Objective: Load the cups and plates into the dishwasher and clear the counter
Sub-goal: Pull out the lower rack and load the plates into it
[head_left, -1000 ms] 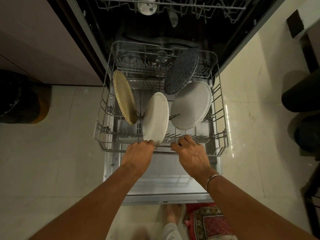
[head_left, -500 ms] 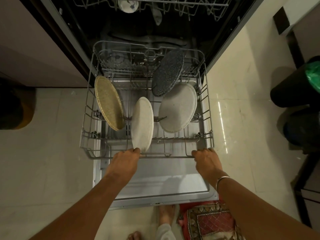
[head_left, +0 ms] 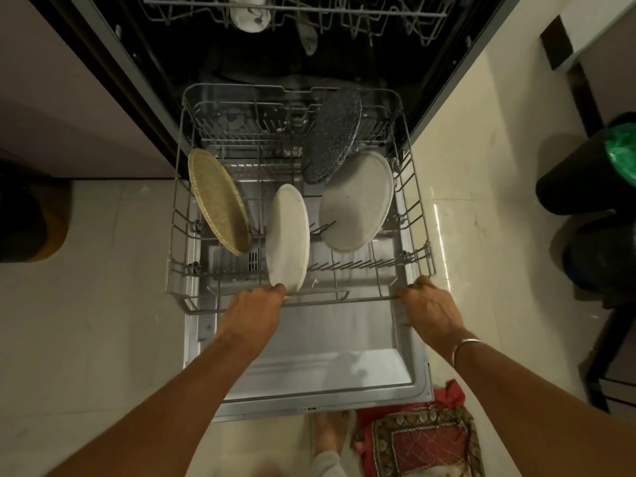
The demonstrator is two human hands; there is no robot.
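My left hand (head_left: 253, 313) and right hand (head_left: 430, 309) grip the front rail of the lower rack (head_left: 361, 300). A white plate (head_left: 287, 235) stands just beyond the left.

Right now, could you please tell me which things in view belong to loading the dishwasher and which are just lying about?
In the job: lower rack, gripped by left hand and right hand; woven plate, white plate, grey plate, speckled dark plate; open dishwasher door.
Lying about: black bin with green bag, red patterned mat.
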